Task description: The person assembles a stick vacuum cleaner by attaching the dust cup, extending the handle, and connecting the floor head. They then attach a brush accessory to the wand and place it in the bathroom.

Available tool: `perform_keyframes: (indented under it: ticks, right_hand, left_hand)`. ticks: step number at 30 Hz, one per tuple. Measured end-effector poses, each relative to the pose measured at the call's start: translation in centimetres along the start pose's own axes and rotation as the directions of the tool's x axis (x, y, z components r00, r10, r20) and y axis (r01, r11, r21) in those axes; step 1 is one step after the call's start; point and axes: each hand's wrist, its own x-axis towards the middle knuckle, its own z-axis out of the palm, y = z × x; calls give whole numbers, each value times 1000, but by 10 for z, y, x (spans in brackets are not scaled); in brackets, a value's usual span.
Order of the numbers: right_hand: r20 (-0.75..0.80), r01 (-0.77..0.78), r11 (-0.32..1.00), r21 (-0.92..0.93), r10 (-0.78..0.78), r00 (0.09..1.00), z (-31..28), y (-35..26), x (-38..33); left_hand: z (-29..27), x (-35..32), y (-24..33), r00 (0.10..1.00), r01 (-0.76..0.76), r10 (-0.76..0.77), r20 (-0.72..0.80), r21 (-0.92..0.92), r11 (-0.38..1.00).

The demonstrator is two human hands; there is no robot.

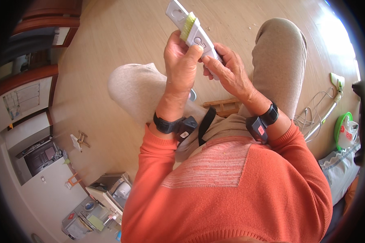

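Left hand [180, 65] and right hand [230, 73] together grasp a slim white plastic brush [207, 43] with yellow-green bristles [188, 26], held out above the pale wood-plank floor [121, 36]. It looks light, stiff, perhaps slippery; its long edges, clear of the softer-looking bristles, seem the safest hold.

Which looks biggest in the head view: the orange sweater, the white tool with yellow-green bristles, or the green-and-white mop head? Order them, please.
Largest to smallest:
1. orange sweater
2. white tool
3. mop head
The mop head lies farther off, so true sizes may compare differently.
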Motion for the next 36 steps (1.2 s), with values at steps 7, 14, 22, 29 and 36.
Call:
perform_keyframes:
  ticks: [7,14,22,29,36]
  right_hand:
    - [4,30,998,-57,-30,1000,0,0,-1]
    - [-21,6,1000,16,-6,1000,-1,-3,-1]
    - [-8,-9,1000,0,9,1000,2,-7,-4]
    - [-2,-5,999,45,5,1000,4,-7,-5]
    - [194,-152,956,250,104,975,-6,-14,-2]
  left_hand:
    - [2,-2,1,999,-29,30,-23,11,1000]
    - [1,-3,-2,991,105,-111,-76,-84,991]
    - [-2,-3,4,986,159,-162,-43,-80,984]
    - [0,-5,3,988,119,-127,-86,-96,988]
    - [5,-6,8,980,149,-157,-125,-71,986]
